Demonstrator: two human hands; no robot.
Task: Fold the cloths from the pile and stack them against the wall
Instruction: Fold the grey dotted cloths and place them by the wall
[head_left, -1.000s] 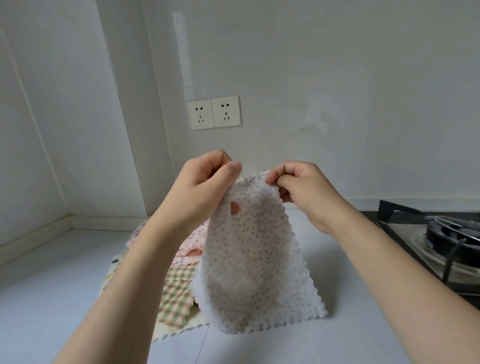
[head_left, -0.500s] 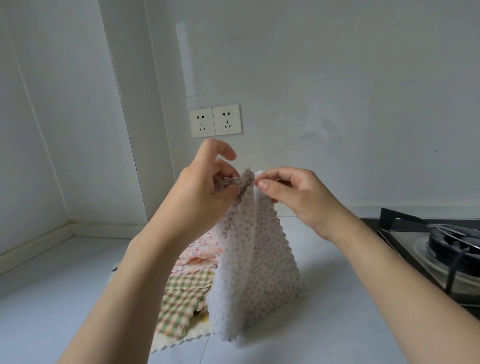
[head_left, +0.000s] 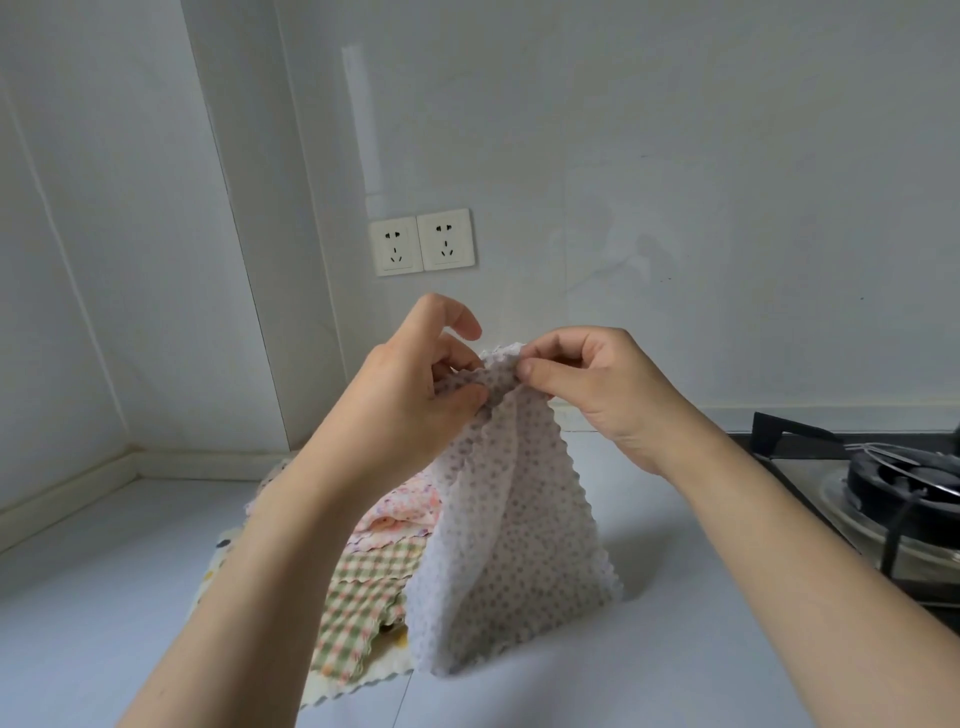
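Observation:
A white cloth with small dots (head_left: 511, 545) hangs in front of me, its lower edge reaching down to the countertop. My left hand (head_left: 415, 395) and my right hand (head_left: 597, 387) both pinch its top edge, bunched together between them, with the left index finger lifted off. Behind and left of it lies the pile of cloths (head_left: 358, 582): a green-and-pink checked one on top, a pink flowered one further back, a cream one underneath. My left forearm hides part of the pile.
A gas stove (head_left: 893, 499) with a black burner stands at the right edge of the grey countertop (head_left: 104, 597). Two wall sockets (head_left: 421, 241) sit on the back wall above the pile. The walls meet in a corner at the left.
My two hands have come together, so the cloth's top corners met and the spread cloth has doubled into a narrow hanging drape. Its lower edge has lifted and drawn in.

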